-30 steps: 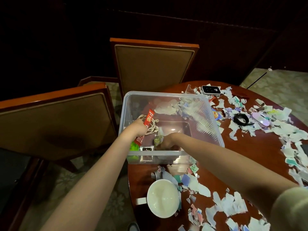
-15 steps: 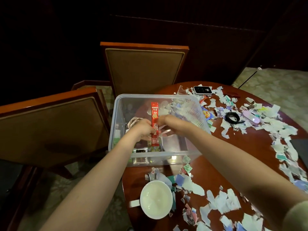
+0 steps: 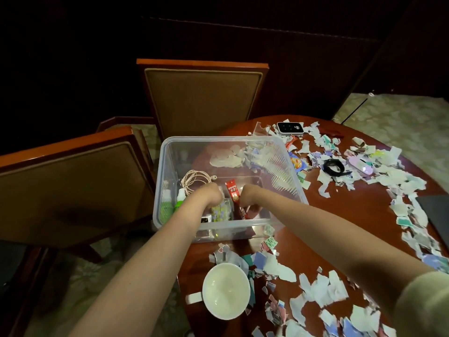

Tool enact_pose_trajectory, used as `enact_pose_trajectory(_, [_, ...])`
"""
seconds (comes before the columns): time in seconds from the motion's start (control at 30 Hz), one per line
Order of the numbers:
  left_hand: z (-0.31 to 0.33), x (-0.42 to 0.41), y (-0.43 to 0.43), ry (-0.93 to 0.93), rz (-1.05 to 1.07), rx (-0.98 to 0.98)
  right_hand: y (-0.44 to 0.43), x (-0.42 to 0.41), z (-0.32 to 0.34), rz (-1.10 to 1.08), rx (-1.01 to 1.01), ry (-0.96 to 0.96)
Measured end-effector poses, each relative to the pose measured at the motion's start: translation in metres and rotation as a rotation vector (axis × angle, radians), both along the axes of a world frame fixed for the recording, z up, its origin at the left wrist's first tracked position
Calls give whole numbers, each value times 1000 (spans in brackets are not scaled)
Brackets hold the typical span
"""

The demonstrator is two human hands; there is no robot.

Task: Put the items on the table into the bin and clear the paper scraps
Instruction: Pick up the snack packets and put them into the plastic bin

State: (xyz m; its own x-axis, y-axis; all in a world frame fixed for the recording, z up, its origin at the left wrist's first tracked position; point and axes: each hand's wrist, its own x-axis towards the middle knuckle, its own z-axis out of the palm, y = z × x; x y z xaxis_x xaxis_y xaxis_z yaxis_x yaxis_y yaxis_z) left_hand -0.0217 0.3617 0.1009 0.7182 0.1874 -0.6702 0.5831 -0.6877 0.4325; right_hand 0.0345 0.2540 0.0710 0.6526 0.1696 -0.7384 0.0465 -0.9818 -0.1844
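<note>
A clear plastic bin [image 3: 165, 166] stands at the table's left edge. Inside it lie a coiled pale earphone cable [image 3: 194, 180], a green-and-white bottle [image 3: 179, 203], a small jar of pastel pieces [image 3: 221, 212] and a red sachet stick [image 3: 232, 190]. Both my hands reach down into the bin. My left hand [image 3: 210, 194] hovers over the jar, its fingers hidden behind its back. My right hand [image 3: 252, 198] curls beside the sachet's lower end and seems to pinch it. Torn paper scraps [image 3: 323, 288] cover the table.
On the round wooden table [image 3: 364, 215] are a white mug [image 3: 226, 290] near me, a black wristband [image 3: 334, 166], a lilac gadget [image 3: 362, 166], a white device with a black screen [image 3: 290, 128] and a dark flat object [image 3: 435, 210]. Two chairs [image 3: 201, 98] stand to the left.
The red sachet was held upright above the bin between both hands. It now sits lower, slanted inside the bin, and both hands have dipped down with it.
</note>
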Motion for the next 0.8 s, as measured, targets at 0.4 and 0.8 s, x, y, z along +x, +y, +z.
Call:
enact_pose_trajectory(0.4, [8, -2, -2, 52, -158, 80, -3, 7, -13, 52, -119, 113])
enact_pose_trajectory(0.8, [6, -1, -2, 68, -199, 99, -3, 2, -6, 126, -107, 125])
